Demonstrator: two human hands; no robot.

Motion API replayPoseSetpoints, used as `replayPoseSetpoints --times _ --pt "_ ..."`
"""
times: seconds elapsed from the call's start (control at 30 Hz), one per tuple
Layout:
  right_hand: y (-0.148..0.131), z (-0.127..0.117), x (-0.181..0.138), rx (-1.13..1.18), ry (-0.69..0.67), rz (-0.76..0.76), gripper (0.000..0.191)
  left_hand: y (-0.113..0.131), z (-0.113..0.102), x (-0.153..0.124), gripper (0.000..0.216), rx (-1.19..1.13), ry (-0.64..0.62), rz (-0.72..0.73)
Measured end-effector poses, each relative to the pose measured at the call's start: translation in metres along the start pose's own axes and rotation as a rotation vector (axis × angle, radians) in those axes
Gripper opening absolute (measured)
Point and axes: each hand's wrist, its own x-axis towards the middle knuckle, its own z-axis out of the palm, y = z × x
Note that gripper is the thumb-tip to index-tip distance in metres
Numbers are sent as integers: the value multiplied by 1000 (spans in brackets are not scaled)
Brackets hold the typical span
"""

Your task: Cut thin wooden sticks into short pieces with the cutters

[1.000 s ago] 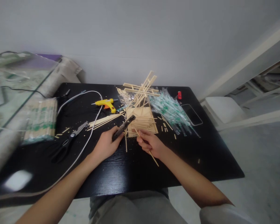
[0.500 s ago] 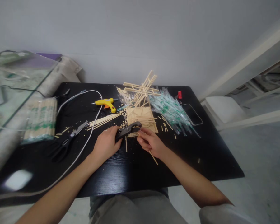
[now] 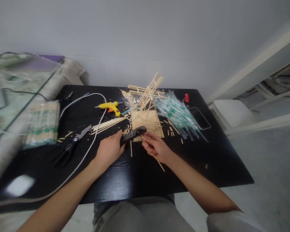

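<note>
My left hand [image 3: 110, 149] is wrapped round the handles of a black hand cutter [image 3: 133, 134], whose curved head points right. My right hand [image 3: 157, 146] pinches a thin wooden stick [image 3: 160, 163]; its lower end sticks out below my palm towards me. The stick's upper end is near the cutter's head, and I cannot tell whether the blades touch it. Just beyond both hands, a square wooden board [image 3: 143, 116] bears a heap of loose sticks [image 3: 148, 124]. A crossed lattice of glued-looking sticks [image 3: 149, 92] stands behind it.
A yellow glue gun [image 3: 111, 106] and scissors [image 3: 76, 139] lie left, near a white cable [image 3: 95, 135] and wrapped stick bundles [image 3: 42, 122]. Green-printed plastic wrappers [image 3: 176, 111], a phone [image 3: 199, 118] and a red object [image 3: 186, 98] lie right. Small offcuts [image 3: 170, 131] litter the black table [image 3: 195, 167].
The cutter's jaws look slightly closer together than before. Both hands stay in nearly the same place, and the view has shifted very slightly.
</note>
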Motion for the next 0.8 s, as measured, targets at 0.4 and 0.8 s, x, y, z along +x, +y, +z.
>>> replayPoseSetpoints --times 0.4,0.8 --pt "-1 -1 0 4 7 -9 35 -1 2 1 13 -42 79 45" --pt "3 -4 3 3 20 -20 37 -2 2 1 12 -28 46 25"
